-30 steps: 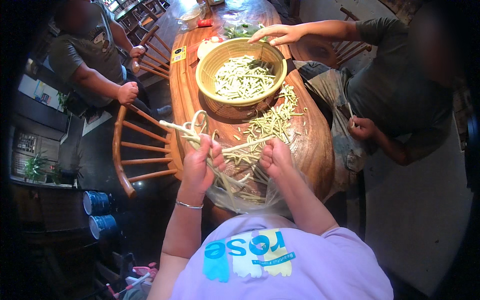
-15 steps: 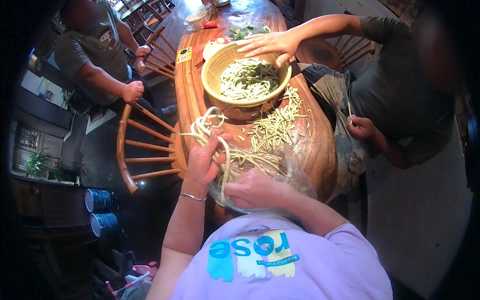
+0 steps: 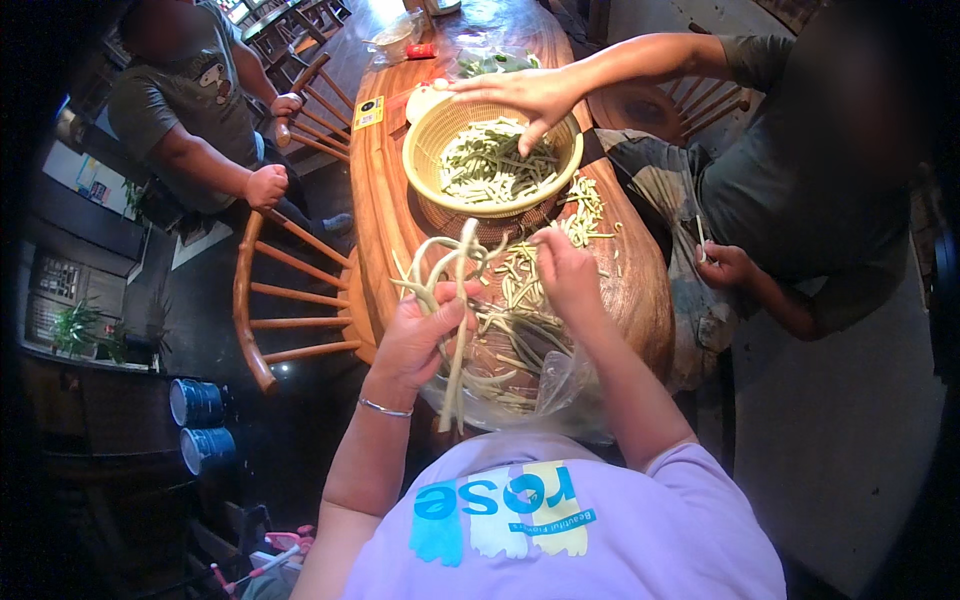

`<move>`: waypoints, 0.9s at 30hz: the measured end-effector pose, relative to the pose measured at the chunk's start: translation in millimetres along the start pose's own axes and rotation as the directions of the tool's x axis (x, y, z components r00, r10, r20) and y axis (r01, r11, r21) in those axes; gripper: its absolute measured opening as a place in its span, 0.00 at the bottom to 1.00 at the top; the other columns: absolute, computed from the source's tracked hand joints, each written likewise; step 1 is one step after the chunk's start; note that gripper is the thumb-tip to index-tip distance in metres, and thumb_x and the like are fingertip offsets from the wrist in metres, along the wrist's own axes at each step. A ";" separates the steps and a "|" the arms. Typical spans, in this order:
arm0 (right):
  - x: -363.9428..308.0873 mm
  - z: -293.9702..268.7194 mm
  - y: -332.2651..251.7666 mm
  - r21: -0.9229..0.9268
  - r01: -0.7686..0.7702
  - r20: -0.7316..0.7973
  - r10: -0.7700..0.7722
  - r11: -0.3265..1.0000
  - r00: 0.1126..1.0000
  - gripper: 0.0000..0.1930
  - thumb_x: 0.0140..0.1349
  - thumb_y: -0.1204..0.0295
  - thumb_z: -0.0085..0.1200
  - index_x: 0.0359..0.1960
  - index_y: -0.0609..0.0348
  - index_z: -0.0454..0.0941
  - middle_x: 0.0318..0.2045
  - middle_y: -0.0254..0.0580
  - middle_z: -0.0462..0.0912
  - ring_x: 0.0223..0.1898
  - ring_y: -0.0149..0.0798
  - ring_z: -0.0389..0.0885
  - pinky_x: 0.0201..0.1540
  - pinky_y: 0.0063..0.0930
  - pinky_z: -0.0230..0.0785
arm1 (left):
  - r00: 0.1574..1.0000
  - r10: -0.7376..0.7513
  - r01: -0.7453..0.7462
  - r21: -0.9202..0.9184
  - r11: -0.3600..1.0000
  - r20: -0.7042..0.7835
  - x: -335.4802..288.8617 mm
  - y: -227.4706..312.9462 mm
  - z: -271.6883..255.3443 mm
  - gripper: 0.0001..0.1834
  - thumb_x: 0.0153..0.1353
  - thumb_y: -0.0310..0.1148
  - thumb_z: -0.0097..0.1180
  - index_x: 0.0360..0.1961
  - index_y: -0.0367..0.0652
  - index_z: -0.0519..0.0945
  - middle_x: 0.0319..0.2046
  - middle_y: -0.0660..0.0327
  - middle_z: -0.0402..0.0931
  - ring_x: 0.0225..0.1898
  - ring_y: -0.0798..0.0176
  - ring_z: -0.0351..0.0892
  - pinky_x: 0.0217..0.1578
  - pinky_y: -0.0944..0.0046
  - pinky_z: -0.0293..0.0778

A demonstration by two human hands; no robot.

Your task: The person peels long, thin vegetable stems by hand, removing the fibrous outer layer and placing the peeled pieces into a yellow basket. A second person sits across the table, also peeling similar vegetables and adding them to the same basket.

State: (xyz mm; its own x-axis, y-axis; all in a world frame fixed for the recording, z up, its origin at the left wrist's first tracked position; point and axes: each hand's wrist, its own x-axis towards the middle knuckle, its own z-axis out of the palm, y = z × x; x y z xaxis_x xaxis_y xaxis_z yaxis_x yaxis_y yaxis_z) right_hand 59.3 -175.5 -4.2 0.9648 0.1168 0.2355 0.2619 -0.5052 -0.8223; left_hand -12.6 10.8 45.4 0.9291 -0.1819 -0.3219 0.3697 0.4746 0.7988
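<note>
Several long beans (image 3: 460, 262) dangle in loops from my left hand (image 3: 425, 335), which is closed around them. Farther out, my right hand (image 3: 567, 272) is held over a pile of short bean pieces (image 3: 522, 285); its fingers are pressed together, and whatever they may hold cannot be made out. Below both hands a clear plastic bag (image 3: 565, 385) with more long beans spreads at the near end of the table. A yellow woven basket (image 3: 418, 150) holding many cut bean pieces stands beyond the pile.
At the right, a seated person's hand (image 3: 520, 95) reaches over the basket. Another person (image 3: 200, 120) stands at the left, gripping a wooden chair (image 3: 262, 300). A clear bag with green vegetables (image 3: 497, 62) and a red packet (image 3: 421, 51) lie behind the basket on the wooden table (image 3: 640, 300).
My right hand has moved up and away from beside my left hand to the bean pile. My left hand keeps the long beans. The other person's hand has shifted left and lower over the basket.
</note>
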 end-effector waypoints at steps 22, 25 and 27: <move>-59.6 61.7 -11.7 0.501 -0.326 0.238 0.235 0.802 0.942 0.06 0.53 0.74 0.39 0.21 0.61 0.66 0.16 0.38 0.67 0.17 0.36 0.67 0.19 0.33 0.58 | 0.798 0.532 -0.475 0.248 0.844 -0.282 3.3 -19.8 5.3 0.03 0.57 0.24 0.46 0.34 0.38 0.68 0.24 0.58 0.73 0.16 0.75 0.65 0.14 0.80 0.60; -38.0 70.8 25.9 0.631 -0.739 0.494 0.613 0.237 0.617 0.06 0.53 0.74 0.39 0.20 0.58 0.65 0.14 0.35 0.66 0.13 0.31 0.64 0.13 0.29 0.55 | 0.753 0.614 -0.567 0.239 0.788 -0.237 -4.9 -34.4 10.0 0.02 0.57 0.24 0.46 0.32 0.39 0.69 0.24 0.58 0.73 0.18 0.75 0.66 0.15 0.79 0.61; -32.6 59.9 66.7 0.716 -0.689 0.585 0.637 -0.115 0.502 0.06 0.54 0.75 0.40 0.20 0.55 0.64 0.14 0.32 0.66 0.12 0.27 0.63 0.10 0.23 0.53 | 0.784 0.544 -0.519 0.166 0.839 -0.299 -5.7 -10.9 6.2 0.01 0.58 0.24 0.46 0.32 0.40 0.69 0.24 0.59 0.72 0.18 0.76 0.66 0.14 0.80 0.61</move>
State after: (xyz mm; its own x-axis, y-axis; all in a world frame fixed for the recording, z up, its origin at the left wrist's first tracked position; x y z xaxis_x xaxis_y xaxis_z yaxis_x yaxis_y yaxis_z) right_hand 46.6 -161.8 -97.8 0.6642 0.2371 -0.7090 -0.6784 0.5895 -0.4384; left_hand -21.9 1.3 41.7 0.9274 0.3728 0.0305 -0.1708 0.3494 0.9213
